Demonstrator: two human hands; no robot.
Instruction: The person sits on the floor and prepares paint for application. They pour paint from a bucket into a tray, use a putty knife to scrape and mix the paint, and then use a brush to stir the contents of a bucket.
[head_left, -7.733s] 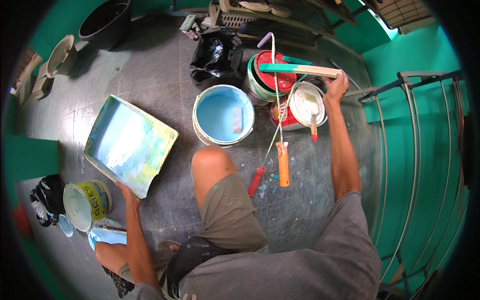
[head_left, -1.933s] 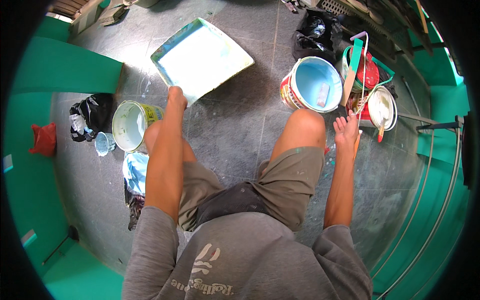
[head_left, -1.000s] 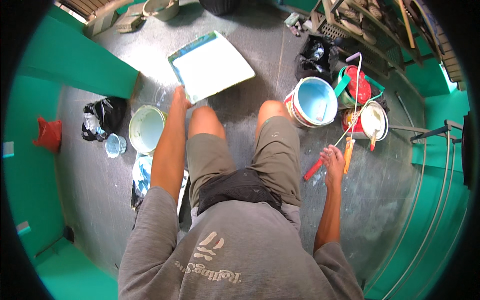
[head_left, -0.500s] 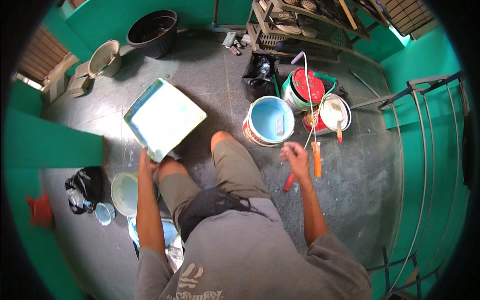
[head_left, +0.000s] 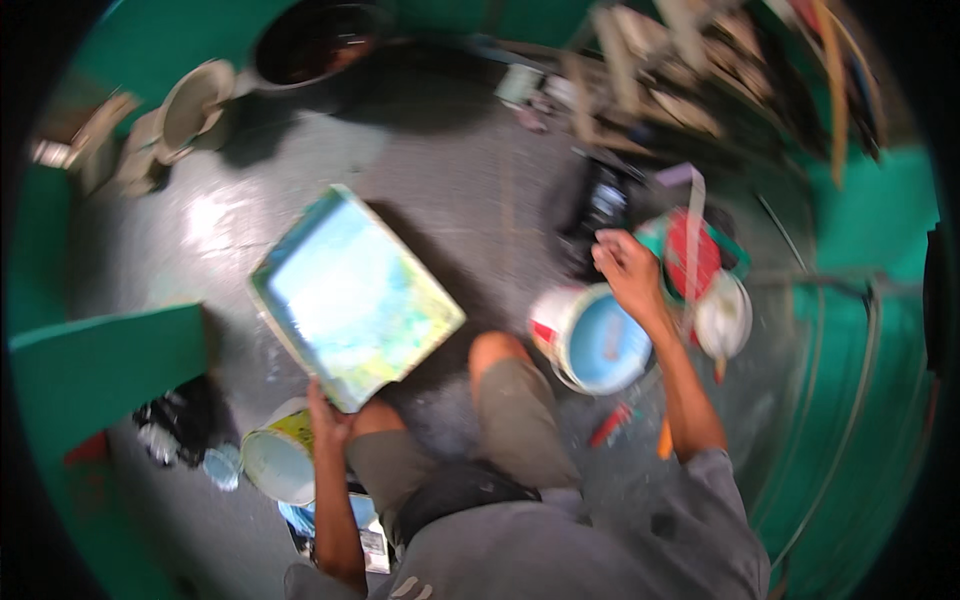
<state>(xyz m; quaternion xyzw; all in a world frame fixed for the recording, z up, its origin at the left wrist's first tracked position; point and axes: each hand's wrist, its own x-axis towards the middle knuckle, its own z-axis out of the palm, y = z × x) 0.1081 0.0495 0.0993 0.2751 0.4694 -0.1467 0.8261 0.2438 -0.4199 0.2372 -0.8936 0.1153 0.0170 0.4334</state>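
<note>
My left hand (head_left: 330, 415) is closed on the near corner of a shallow paint tray (head_left: 415, 335). The tray is smeared with white, light blue and yellow-green, and bright glare covers part of it. Over at the right, my right hand (head_left: 628, 268) hovers by the far rim of a white paint bucket (head_left: 553, 325) that has light blue inside. Its fingers are loosely bent and somewhat apart, slightly blurred, with nothing seen in them. My right forearm passes across the bucket's right side. A red handle (head_left: 612, 425) and an orange handle (head_left: 665, 437) lie on the floor near the bucket.
Behind the bucket are a black plastic bag (head_left: 605, 200), a red-lidded can (head_left: 692, 255) and a white-topped can (head_left: 724, 315). A yellowish bucket (head_left: 280, 465) and a small blue cup (head_left: 222, 467) stand left. A black tub (head_left: 310, 85) and a shoe rack (head_left: 650, 90) are far.
My right hand has gone forward, from the bucket's near right side to its far rim. The whole view has shifted and blurred. My left hand still grips the tray.
</note>
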